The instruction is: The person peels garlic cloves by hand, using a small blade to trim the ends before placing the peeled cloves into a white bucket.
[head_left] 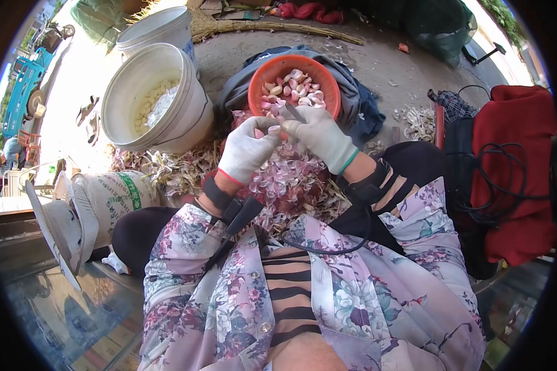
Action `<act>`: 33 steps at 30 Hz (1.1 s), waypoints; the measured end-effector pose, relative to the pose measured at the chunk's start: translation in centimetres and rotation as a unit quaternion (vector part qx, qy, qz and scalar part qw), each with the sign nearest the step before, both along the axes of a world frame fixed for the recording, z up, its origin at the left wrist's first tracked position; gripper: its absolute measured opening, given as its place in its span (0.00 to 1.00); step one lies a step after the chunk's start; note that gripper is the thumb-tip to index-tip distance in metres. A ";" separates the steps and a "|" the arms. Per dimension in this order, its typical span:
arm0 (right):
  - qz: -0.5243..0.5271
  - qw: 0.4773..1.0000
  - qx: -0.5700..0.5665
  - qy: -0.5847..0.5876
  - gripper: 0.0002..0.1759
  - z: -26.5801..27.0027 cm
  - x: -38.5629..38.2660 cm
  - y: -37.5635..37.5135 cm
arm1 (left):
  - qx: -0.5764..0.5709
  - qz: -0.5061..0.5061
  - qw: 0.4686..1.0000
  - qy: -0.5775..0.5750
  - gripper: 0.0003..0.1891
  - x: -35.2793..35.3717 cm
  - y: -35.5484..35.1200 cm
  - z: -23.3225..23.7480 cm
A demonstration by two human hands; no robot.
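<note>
white plastic bucket (192, 117), the largest item, stands at my left front, part filled with pale peeled cloves. a second white bucket (161, 28) sits just behind it. pink-purple skins (294, 179) are heaped over my lap and the ground between my knees. an orange basket (258, 83) sits ahead of my hands on a dark cloth and holds pink and cream cloves; i cannot tell whether they are skinned.

left hand (247, 153), white glove with red cuff, is closed around one clove (274, 130), pinched at the fingertips just before the basket's near rim. right hand (323, 139), pale glove with green cuff, is clenched on a small knife (294, 112). the blade points up and to my left, its tip over the basket and close to the clove.

judgement, step in hand: stripping the skin off this clove. to do it well:
- pinch the clove by its sides so one end is exposed.
- nick only the skin with the blade tip.
- draw the edge away from the left thumb in short strokes, glove fabric off the edge.
- work low over the heap so skins drop there and not into the basket.

writing: the sack (114, 198) at my left carries green printing and a green band, but the characters are too small and curved to read. no brand is legible on the buckets, gloves or knife.
</note>
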State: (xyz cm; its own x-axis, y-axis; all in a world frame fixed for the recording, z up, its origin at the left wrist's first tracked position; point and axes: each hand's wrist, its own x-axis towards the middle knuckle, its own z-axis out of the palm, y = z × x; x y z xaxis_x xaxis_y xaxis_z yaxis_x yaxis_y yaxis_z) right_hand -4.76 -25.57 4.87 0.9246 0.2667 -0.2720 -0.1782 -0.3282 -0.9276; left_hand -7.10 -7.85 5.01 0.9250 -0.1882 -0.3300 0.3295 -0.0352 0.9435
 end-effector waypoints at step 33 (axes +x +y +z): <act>0.273 0.871 -0.338 -0.229 0.14 0.7 -1.6 -0.6 | 0.422 -0.102 0.831 -0.348 0.08 -1.1 0.5 -3.3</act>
